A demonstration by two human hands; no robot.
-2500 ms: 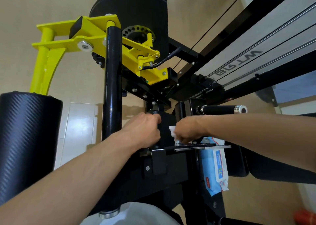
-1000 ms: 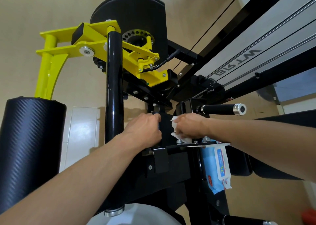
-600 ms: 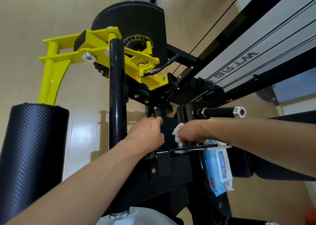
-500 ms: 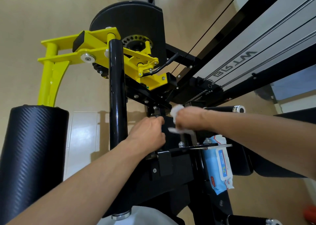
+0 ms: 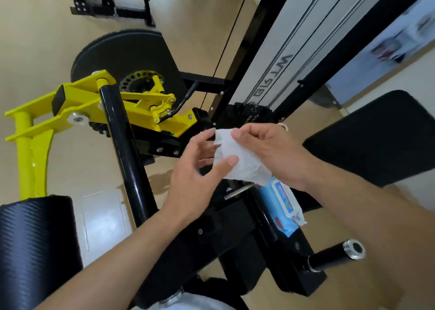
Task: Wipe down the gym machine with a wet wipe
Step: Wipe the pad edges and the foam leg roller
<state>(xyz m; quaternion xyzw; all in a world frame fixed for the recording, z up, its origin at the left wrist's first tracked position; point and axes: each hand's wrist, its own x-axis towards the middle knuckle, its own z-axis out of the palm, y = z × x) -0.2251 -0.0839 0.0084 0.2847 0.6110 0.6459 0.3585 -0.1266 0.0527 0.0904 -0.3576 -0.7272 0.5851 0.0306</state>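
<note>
While both hands meet at the centre of the frame, the left hand [image 5: 195, 182] pinches the lower edge of the wet wipe [image 5: 237, 163] between thumb and fingers, and the right hand [image 5: 270, 151] pinches its upper edge. The wipe hangs clear of the gym machine [image 5: 122, 130], whose black post runs to the left. A blue wipes pack [image 5: 282, 206] sits just below the wipe; open floor [image 5: 70, 159] lies at left.

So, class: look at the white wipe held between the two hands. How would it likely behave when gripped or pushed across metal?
The wipe is probably floppy: it creases and droops between the left hand and right hand. It seems light, since fingertips alone hold it. Pushed flat, it would likely bunch up rather than slide stiffly.
</note>
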